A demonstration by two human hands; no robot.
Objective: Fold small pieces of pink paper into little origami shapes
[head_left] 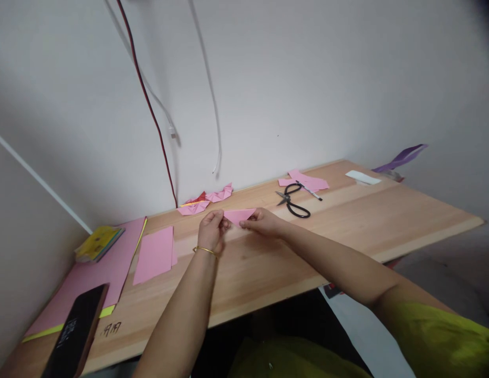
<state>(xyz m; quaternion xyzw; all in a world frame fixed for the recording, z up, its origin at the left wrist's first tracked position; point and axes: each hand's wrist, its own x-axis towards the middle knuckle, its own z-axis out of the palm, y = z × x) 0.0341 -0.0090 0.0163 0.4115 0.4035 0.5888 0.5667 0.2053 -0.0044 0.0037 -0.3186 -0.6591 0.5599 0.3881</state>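
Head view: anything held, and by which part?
Yes, a pink piece of paper. The left hand pinches its left corner; the right hand holds its right side.

The paper piece sits between my left hand and right hand. On the table, the scissors lie right; the phone lies far left, overlapping the large sheet.

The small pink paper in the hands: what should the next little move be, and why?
Perhaps have the right hand press along the straight top edge of the pink paper: the left hand holds the opposite corner, and the triangular shape suggests a fold whose crease may need firming.
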